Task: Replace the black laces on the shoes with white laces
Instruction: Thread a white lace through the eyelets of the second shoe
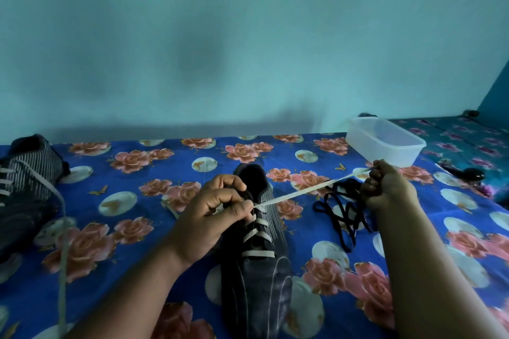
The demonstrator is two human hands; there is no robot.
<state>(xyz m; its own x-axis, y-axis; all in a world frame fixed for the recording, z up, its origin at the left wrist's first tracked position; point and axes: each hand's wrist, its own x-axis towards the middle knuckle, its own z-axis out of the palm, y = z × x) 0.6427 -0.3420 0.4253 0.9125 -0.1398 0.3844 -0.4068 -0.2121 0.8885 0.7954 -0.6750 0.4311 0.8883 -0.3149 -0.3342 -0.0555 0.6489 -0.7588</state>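
Now a dark shoe [256, 270] is seen lying on the blue flowered cloth [137, 228], with its toe towards the camera and its opening away from it. A white lace [297, 192] is already threaded through the lower eyelets in several crossings. The upper part of the shoe, near the top eyelets, is held by the left hand [212, 217], whose fingers are curled and pinch the lace just where it leaves the shoe. From that point the lace is stretched tight, up and to the right, and its far end is gripped in the closed fist of the right hand [385, 190], which is kept well apart from the shoe. Under the stretched lace and just beside the right hand, the removed black lace [341, 215] is left in a loose tangle on the cloth. At the left edge a second shoe [24, 190] is placed, also with a white lace, and one long end of it is hanging down towards the camera. Behind the right hand a clear plastic box [385, 140] is standing on the cloth.
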